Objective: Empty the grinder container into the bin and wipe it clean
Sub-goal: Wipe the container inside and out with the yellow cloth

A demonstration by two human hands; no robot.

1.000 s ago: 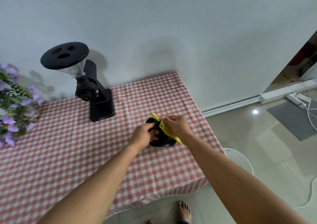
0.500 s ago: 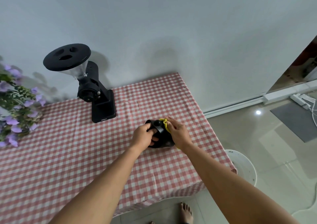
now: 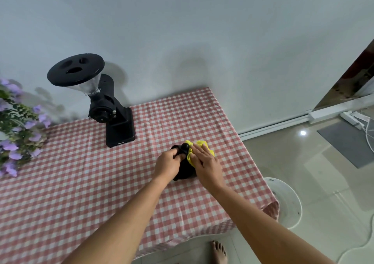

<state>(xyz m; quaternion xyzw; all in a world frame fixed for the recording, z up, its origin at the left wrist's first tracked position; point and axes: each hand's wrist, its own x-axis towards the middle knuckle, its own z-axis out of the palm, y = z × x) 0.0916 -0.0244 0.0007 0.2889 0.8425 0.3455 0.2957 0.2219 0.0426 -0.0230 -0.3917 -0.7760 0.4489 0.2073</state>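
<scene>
Red-check tablecloth (image 3: 85, 182), white wall, tiled floor. Black container (image 3: 185, 171) (on its side) gripped by left hand (image 3: 168, 165); right hand (image 3: 206, 162) flat, pressing yellow cloth (image 3: 200, 145) against it.

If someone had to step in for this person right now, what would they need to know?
Left hand: gripping the black grinder container, steadying it on the checked tablecloth.
Right hand: fingers flat, pressing the yellow cloth against the container.
Grinder stands at the back of the table; white bin on the floor, right of the table.
Done: wiping is under way; whether the container was emptied cannot be seen.
Left: finish wiping.
</scene>
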